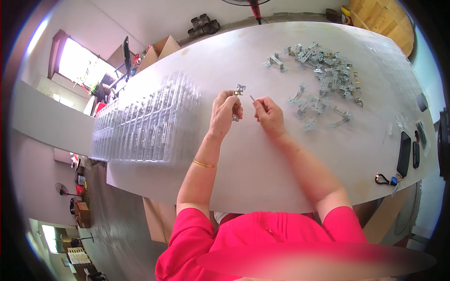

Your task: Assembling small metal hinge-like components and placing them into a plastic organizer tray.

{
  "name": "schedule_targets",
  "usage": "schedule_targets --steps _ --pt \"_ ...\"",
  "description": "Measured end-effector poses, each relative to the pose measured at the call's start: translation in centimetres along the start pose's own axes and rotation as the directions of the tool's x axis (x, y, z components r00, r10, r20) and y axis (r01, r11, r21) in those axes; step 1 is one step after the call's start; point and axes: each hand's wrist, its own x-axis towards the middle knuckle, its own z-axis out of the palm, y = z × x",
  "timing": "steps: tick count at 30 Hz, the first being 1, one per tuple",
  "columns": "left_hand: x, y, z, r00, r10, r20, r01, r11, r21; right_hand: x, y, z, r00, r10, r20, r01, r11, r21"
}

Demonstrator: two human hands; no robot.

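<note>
Holding a small metal bracket in the left hand and a thin rod in the right hand, both to the right of the clear plastic tray.
Curling the left fingers around the bracket, nearer the tray; pinching the rod between right thumb and fingers, farther from the tray; working above the pale worktop, with loose metal parts heaped well right of the tray.

I see bright daylight blowing out the window; glare hazes the clear trays; the tabletop edge bows; dark vignetting rings my view.
</note>
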Motion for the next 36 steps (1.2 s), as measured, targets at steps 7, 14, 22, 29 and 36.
schedule_targets --steps 7,14,22,29,36 --pt "-2.6 -3.4 -1.8 0.994 -0.002 -0.112 0.013 0.995 0.094 -1.1 -0.8 0.7 0.988 -0.059 0.142 0.07 0.995 -0.077" --pt "-2.9 -4.9 -2.3 0.992 0.039 -0.117 -0.027 0.995 0.1 -1.4 -1.1 0.6 0.985 -0.024 0.169 0.055 0.981 -0.184" --pt "-3.5 -5.7 -1.9 0.947 0.283 -0.151 -0.203 0.894 0.399 -1.5 -1.0 0.8 0.973 -0.046 0.225 0.093 0.975 -0.202" --pt "-3.5 -6.1 -2.1 0.919 0.379 -0.112 -0.281 0.826 0.489 -1.2 -1.4 0.8 0.971 0.032 0.237 0.004 0.989 -0.15" --pt "-3.7 -6.3 -2.5 0.896 0.441 -0.052 -0.347 0.768 0.538 -1.1 -1.1 0.6 0.974 -0.018 0.226 0.057 0.984 -0.167"
